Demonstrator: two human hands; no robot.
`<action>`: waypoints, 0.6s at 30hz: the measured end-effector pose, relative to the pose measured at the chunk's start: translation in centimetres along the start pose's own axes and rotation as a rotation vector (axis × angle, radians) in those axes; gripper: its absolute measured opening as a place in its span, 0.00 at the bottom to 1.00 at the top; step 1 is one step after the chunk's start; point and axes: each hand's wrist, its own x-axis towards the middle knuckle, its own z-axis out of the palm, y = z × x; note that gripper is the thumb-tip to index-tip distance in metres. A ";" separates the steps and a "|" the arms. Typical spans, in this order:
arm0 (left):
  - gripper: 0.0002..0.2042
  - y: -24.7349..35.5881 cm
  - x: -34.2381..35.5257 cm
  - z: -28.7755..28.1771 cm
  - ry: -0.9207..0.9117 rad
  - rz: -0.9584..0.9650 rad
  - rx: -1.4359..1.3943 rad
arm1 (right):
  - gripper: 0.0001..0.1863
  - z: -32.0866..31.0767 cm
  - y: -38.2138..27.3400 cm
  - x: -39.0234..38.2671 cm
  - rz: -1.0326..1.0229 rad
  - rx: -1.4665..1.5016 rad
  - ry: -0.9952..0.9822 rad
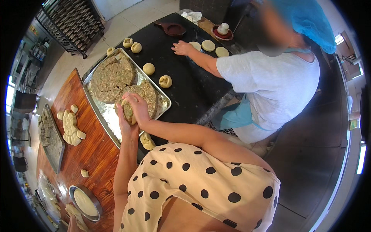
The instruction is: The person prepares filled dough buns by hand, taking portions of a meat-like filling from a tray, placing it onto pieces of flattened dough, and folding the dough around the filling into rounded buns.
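A round of pale dough (127,110) with greenish-brown filling in its middle sits between my hands, above the near part of a metal tray (109,123). My left hand (124,123) cups it from the left and below. My right hand (138,108) curves over its right side, fingers on the dough and partly hiding it. Two big mounds of speckled filling (113,77) lie on the tray, one beyond my hands and one partly behind them. Close to my right forearm, a folded piece of dough (147,141) rests at the black table's edge.
A co-worker's hand (181,48) reaches over the black table (185,96) by flat dough rounds (208,45). Filled dough balls (165,81) dot that table. At left, a wooden table (98,154) bears dough pieces (70,127), a grey tray (54,143) and a metal bowl (85,203).
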 end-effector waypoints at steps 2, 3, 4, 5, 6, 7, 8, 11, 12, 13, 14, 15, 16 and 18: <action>0.22 -0.3 0.0 0.3 0.092 -0.010 0.006 | 0.11 0.0 0.6 -0.6 -0.202 -0.296 -0.004; 0.21 -0.3 0.0 0.6 0.139 -0.014 0.008 | 0.11 -0.3 0.9 -0.6 -0.249 -0.377 -0.014; 0.20 -0.2 -0.1 0.8 0.187 -0.019 0.010 | 0.11 -0.5 1.1 -0.7 -0.296 -0.459 -0.025; 0.20 0.0 -0.2 1.0 0.234 -0.024 0.013 | 0.10 -0.5 1.4 -0.7 -0.341 -0.464 -0.022; 0.19 0.3 -0.5 1.2 0.248 -0.024 0.055 | 0.10 -0.5 1.7 -0.7 -0.384 -0.468 -0.015; 0.19 0.6 -0.8 1.5 0.262 -0.026 0.098 | 0.10 -0.5 2.0 -0.6 -0.428 -0.473 -0.007; 0.20 0.7 -0.9 1.6 0.275 -0.028 0.142 | 0.11 -0.7 2.2 -0.6 -0.428 -0.466 -0.016; 0.20 -0.1 0.1 -1.2 0.250 0.076 0.162 | 0.15 -0.2 1.8 -1.1 -0.412 -0.475 -0.086; 0.21 0.4 0.2 -1.2 0.236 0.025 0.116 | 0.16 -0.1 1.3 -1.2 -0.394 -0.494 -0.113; 0.22 1.0 0.1 -1.2 0.222 -0.025 0.070 | 0.17 0.0 0.7 -1.2 -0.376 -0.513 -0.141; 0.24 1.7 -0.1 -1.1 0.209 -0.074 0.024 | 0.18 0.2 0.2 -1.1 -0.281 -0.348 -0.147; 0.27 2.7 -0.7 0.0 0.165 -0.091 -0.019 | 0.18 0.6 -1.0 -1.1 -0.194 -0.184 -0.147; 0.28 2.7 -0.6 -0.1 0.155 -0.102 -0.001 | 0.19 0.8 -1.8 -0.8 -0.106 -0.019 -0.146; 0.30 2.6 -0.4 -0.6 0.145 -0.117 0.034 | 0.19 0.4 0.3 0.7 -0.298 -0.441 -0.145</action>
